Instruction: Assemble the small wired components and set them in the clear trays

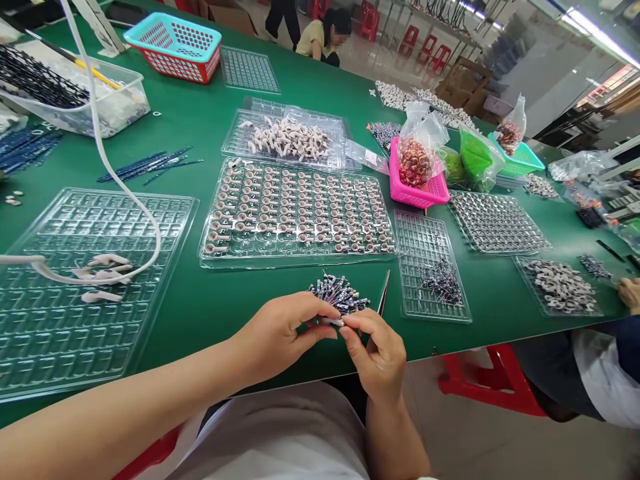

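Observation:
My left hand point(285, 330) pinches a small white plastic piece point(330, 321) between thumb and fingers near the table's front edge. At the piece's right end are the closed fingertips of my right hand point(377, 347); whatever they grip is too small to make out. Just behind my hands lies a pile of small dark electronic parts point(340, 292). Tweezers point(384, 293) point away from me beside my right hand, their lower end hidden by it. Farther back, a clear tray point(255, 248) holds rows of white pieces, with several slots bare at its near side.
Behind the tray, white pieces point(293, 139) lie heaped. A tray point(65, 333) crossed by a white cable point(107, 157) is at left. Right are a pink basket point(420, 195) and a tray of dark parts point(425, 233). A co-worker's hand point(630, 293) shows far right.

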Demonstrator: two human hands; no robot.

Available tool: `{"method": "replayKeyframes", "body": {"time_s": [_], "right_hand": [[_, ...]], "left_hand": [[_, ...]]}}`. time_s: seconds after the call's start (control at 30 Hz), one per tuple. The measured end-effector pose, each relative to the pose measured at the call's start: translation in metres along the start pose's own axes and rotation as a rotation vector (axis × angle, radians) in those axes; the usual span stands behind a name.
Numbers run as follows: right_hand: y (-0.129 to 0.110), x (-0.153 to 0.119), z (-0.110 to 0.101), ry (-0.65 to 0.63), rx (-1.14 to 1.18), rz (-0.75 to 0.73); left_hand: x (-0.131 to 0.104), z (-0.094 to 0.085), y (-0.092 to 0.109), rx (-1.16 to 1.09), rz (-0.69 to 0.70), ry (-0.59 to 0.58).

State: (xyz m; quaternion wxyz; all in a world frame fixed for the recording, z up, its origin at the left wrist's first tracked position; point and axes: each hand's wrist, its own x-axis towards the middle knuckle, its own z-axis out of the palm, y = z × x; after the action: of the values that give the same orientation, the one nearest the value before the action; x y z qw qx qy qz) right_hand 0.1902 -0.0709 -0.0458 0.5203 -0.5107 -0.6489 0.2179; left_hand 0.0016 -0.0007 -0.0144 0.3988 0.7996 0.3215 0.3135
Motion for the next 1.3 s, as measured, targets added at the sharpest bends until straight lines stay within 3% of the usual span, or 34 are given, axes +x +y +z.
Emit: {"method": "replayKeyframes", "body": {"time_s": [0.8, 1.1, 1.3], "right_hand": [[0.0007, -0.0004, 0.0008, 0.009, 0.002, -0.091], [0.0001, 0.0013, 0.0024, -0.021, -0.034, -0.117], [0.0002, 0.0032, 0.0017, -0.062, -0.051, -0.128]], "left_hand": [[-0.0002, 0.0026, -0.0044, 0.010, 0.166, 0.010], [-0.0014, 0.0023, -0.0037, -0.028, 0.112, -0.028], [0.0014, -0.0010, 0.0018, -0.052, -0.027, -0.086]]}}
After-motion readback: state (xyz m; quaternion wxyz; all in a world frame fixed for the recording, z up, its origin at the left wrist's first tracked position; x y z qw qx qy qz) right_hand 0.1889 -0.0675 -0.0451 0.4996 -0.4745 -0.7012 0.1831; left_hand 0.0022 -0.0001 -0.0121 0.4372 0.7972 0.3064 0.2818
